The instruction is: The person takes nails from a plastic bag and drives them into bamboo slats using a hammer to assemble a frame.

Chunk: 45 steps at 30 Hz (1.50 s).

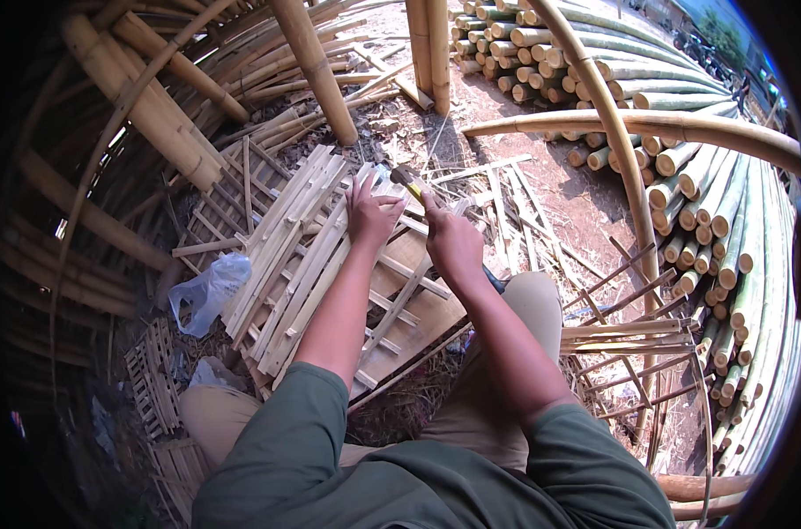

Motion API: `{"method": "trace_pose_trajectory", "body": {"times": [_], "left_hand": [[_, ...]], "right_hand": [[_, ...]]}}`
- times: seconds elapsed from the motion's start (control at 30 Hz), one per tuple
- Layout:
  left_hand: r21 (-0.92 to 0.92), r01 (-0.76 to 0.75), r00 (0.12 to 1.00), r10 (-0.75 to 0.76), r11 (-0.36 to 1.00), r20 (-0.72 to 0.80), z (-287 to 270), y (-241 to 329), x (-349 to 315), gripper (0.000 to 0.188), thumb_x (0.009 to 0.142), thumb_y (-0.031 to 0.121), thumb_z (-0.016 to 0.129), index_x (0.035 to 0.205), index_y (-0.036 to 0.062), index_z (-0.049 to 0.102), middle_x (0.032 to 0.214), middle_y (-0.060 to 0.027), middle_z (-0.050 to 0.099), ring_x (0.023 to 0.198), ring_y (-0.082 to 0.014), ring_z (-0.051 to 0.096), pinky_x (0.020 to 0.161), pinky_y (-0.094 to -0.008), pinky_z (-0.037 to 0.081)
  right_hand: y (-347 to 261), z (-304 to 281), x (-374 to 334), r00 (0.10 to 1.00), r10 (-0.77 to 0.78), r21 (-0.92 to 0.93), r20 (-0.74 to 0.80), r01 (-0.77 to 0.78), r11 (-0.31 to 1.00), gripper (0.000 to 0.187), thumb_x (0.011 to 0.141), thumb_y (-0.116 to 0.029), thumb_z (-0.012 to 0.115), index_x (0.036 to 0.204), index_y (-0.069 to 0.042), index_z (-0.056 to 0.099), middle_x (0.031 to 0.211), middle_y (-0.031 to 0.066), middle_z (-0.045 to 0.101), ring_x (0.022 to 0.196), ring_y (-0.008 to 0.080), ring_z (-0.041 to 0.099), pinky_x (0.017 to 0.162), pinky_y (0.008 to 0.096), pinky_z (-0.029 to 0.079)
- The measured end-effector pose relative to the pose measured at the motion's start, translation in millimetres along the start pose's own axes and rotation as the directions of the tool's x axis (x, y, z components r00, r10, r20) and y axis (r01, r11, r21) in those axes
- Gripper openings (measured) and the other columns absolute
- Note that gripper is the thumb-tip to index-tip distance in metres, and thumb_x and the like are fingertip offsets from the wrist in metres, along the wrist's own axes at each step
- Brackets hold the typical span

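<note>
A bamboo slat frame (pixel 308 256) of pale strips laid over crosspieces lies before me, partly on a wooden board (pixel 431 319). My left hand (pixel 371 214) rests at its far end. Two of its fingers stretch out over the strips, while thumb and forefinger come together at the right; anything between them is too small to make out. My right hand (pixel 454 238) is closed round the handle of a hammer (pixel 406 178). Its dark head is just beyond my left fingertips, above the slats. The handle is yellow and mostly covered by my fist.
A crumpled clear plastic bag (pixel 208 293) lies left of the frame. Loose bamboo strips (pixel 515 207) cover the ground on the right. Stacked bamboo poles (pixel 735 229) stand farther right, behind a curved pole (pixel 607 115). Upright bamboo posts (pixel 316 75) rise ahead.
</note>
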<state>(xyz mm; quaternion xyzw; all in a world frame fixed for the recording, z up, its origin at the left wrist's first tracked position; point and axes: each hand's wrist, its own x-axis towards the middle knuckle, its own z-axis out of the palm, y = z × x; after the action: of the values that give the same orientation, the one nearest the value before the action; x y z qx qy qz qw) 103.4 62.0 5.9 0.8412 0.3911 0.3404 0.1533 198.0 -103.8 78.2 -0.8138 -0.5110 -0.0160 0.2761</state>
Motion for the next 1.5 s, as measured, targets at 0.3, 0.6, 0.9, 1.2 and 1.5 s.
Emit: {"method": "trace_pose_trajectory", "body": {"times": [0.3, 0.6, 0.9, 1.2, 1.5], "left_hand": [[0.062, -0.007, 0.999, 0.004, 0.998, 0.051, -2, -7, 4, 0.019, 0.074, 0.036, 0.079, 0.087, 0.0226, 0.079, 0.151, -0.0096, 0.038, 0.142, -0.0373, 0.028, 0.119, -0.0477, 0.016], [0.039, 0.065, 0.997, -0.066, 0.997, 0.038, -3, 4, 1, 0.018, 0.075, 0.039, 0.078, 0.086, 0.0244, 0.079, 0.153, -0.0101, 0.035, 0.147, -0.0346, 0.016, 0.120, -0.0495, 0.008], [0.040, 0.018, 1.000, -0.018, 0.999, 0.006, -2, 0, 0, 0.020, 0.075, 0.040, 0.078, 0.084, 0.0231, 0.079, 0.151, -0.0102, 0.038, 0.145, -0.0350, 0.020, 0.120, -0.0485, 0.011], [0.002, -0.014, 1.000, 0.014, 1.000, 0.025, 1, -3, 3, 0.019, 0.076, 0.037, 0.077, 0.088, 0.0225, 0.078, 0.150, -0.0096, 0.039, 0.144, -0.0344, 0.024, 0.119, -0.0481, 0.014], [-0.220, 0.067, 0.998, -0.070, 0.973, -0.003, -1, -31, 11, 0.035, 0.087, 0.001, 0.056, 0.118, 0.0131, 0.067, 0.150, -0.0153, 0.038, 0.143, -0.0347, 0.028, 0.118, -0.0474, 0.016]], "right_hand": [[1, 7, 0, 0.997, -0.018, -0.023, 0.069, 0.020, 1.000, 0.054, 0.086, -0.006, 0.047, 0.135, -0.027, 0.055, 0.074, 0.0137, 0.067, 0.066, 0.0318, 0.067, 0.057, 0.0450, 0.051], [-2, -2, -4, 1.000, -0.004, -0.019, 0.001, 0.004, 1.000, 0.053, 0.086, -0.006, 0.048, 0.134, -0.027, 0.056, 0.072, 0.0131, 0.066, 0.066, 0.0304, 0.067, 0.057, 0.0441, 0.051], [4, 2, 0, 0.991, 0.082, -0.007, 0.105, -0.082, 0.997, 0.040, 0.089, -0.012, 0.050, 0.125, -0.025, 0.064, 0.076, 0.0177, 0.067, 0.071, 0.0354, 0.067, 0.065, 0.0475, 0.052], [10, 8, 5, 0.976, 0.188, 0.138, 0.109, -0.203, 0.970, 0.032, 0.089, -0.011, 0.050, 0.114, -0.018, 0.067, 0.085, 0.0174, 0.068, 0.082, 0.0357, 0.067, 0.073, 0.0472, 0.051], [1, 8, 6, 0.966, 0.186, 0.131, 0.179, -0.211, 0.969, 0.030, 0.098, -0.019, 0.040, 0.111, -0.012, 0.067, 0.090, 0.0176, 0.069, 0.087, 0.0363, 0.067, 0.076, 0.0472, 0.051]]}}
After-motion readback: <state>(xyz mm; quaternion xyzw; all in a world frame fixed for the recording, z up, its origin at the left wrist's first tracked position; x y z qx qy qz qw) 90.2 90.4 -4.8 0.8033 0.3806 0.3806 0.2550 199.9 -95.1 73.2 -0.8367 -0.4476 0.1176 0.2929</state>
